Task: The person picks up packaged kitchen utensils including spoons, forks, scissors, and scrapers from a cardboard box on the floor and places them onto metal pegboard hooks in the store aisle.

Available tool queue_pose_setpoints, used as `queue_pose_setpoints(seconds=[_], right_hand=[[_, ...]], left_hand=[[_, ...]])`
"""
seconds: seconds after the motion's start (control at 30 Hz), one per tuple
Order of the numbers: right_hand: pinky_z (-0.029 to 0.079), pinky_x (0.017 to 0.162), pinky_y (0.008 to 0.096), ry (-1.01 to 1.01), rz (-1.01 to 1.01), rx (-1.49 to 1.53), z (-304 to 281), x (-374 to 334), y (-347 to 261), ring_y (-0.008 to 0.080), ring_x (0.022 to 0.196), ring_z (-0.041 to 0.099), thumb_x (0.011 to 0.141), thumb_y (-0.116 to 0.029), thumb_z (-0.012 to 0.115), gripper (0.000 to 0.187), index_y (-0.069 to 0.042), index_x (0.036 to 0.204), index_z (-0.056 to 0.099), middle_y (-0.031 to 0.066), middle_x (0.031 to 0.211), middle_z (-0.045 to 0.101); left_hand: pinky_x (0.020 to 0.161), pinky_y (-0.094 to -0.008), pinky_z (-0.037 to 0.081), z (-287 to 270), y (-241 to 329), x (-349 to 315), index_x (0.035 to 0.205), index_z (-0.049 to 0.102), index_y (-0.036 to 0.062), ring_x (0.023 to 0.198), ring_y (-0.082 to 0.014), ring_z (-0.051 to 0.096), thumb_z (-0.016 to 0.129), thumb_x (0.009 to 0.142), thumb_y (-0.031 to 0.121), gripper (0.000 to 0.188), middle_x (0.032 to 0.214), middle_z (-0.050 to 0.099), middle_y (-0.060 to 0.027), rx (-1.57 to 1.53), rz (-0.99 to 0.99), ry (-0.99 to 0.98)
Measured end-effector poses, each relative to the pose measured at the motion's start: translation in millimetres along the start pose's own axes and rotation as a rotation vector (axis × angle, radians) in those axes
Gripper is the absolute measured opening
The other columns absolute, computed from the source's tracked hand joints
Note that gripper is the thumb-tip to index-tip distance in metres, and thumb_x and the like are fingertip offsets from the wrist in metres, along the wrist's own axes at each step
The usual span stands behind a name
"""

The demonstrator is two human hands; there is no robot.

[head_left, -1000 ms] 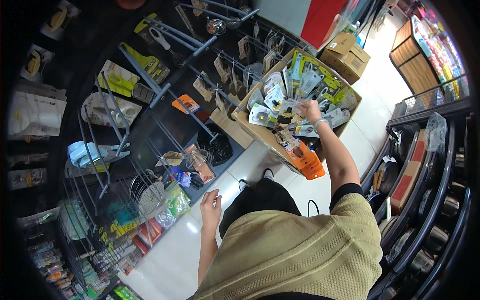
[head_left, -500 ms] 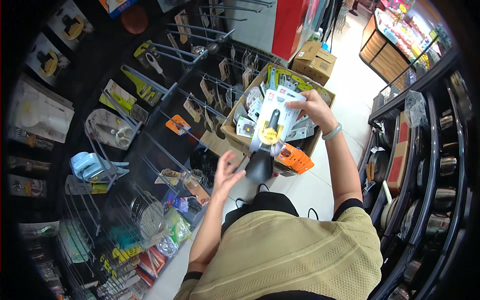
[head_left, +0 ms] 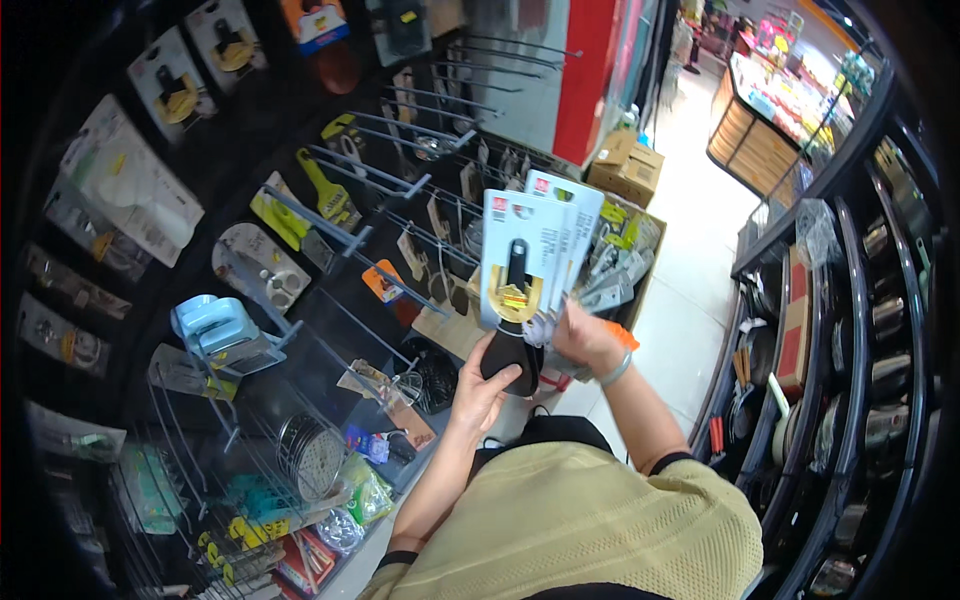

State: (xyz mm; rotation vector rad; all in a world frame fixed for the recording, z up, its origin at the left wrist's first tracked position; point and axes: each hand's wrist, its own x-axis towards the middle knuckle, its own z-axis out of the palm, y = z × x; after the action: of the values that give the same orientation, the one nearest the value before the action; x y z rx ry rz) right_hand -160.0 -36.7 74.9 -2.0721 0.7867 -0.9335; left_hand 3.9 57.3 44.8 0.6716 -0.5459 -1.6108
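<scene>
Left hand [head_left: 478, 396] clamped on dark blade [head_left: 508, 364] of front carded utensil [head_left: 518, 250]; right hand [head_left: 594, 342], at three o'clock, gripping rear pack [head_left: 582, 222] low. Both point toward twelve; such low grips could let them fan apart.

From my end, I had the left hand [head_left: 480, 392] just below centre frame, gripping, its thumb [head_left: 506, 378] angled rightward. My right hand [head_left: 588, 342] sat close by, slightly higher and right, fingers curled. The left forearm [head_left: 432, 488] slanted up from lower left; the right forearm [head_left: 643, 412] from lower right.
</scene>
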Motion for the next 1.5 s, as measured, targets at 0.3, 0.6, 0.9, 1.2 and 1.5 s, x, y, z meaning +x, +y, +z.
queue_pose_setpoints(seconds=[0.3,0.6,0.9,1.2,1.5], right_hand=[[0.047,0.085,0.0340,0.422,0.441,1.257,61.1,0.2,-20.6,0.0186,0.103,0.055,0.097,-0.031,0.038,0.041,-0.006,0.129,0.035,0.0078,0.118,0.052],[0.040,0.088,0.0287,0.419,0.314,1.051,44.6,18.1,-19.8,0.0143,0.103,0.049,0.097,-0.029,0.041,0.036,-0.004,0.123,0.043,0.0046,0.119,0.051],[0.045,0.089,0.0369,0.225,0.289,1.490,32.7,41.7,-20.1,0.0210,0.099,0.054,0.093,-0.040,0.044,0.048,-0.003,0.125,0.038,0.0112,0.117,0.052],[0.047,0.088,0.0422,-0.108,0.223,1.555,18.9,27.5,-23.8,0.0241,0.097,0.057,0.092,-0.047,0.040,0.056,-0.002,0.125,0.035,0.0173,0.114,0.053],[0.048,0.087,0.0413,-0.170,0.261,1.528,17.0,22.0,-14.4,0.0247,0.098,0.057,0.092,-0.045,0.040,0.055,-0.002,0.127,0.033,0.0193,0.115,0.053]], left_hand=[[0.084,-0.0305,0.042,13.8,-4.1,-11.7,0.105,0.047,-0.0020,0.100,-0.0215,0.050,0.072,0.074,0.008,0.040,0.103,0.049,-0.0143,0.930,0.630,0.403],[0.081,-0.0369,0.029,58.7,8.1,-5.7,0.084,0.056,0.0057,0.091,-0.0264,0.043,0.075,0.070,0.020,0.028,0.096,0.044,-0.0127,1.313,0.887,0.733],[0.065,-0.0357,0.043,105.1,32.6,-7.4,0.084,0.050,0.0016,0.068,-0.0260,0.052,0.057,0.083,0.004,0.008,0.080,0.055,-0.0142,1.254,1.070,0.846],[0.066,-0.0215,0.039,131.7,177.1,11.2,0.097,0.053,-0.0032,0.072,-0.0062,0.043,0.051,0.091,0.008,0.013,0.077,0.052,-0.0013,1.116,1.439,0.973],[0.058,-0.0209,0.036,119.8,215.5,27.4,0.090,0.055,-0.0006,0.066,-0.0032,0.040,0.050,0.092,0.013,0.014,0.073,0.050,0.0021,0.890,1.365,0.865]])
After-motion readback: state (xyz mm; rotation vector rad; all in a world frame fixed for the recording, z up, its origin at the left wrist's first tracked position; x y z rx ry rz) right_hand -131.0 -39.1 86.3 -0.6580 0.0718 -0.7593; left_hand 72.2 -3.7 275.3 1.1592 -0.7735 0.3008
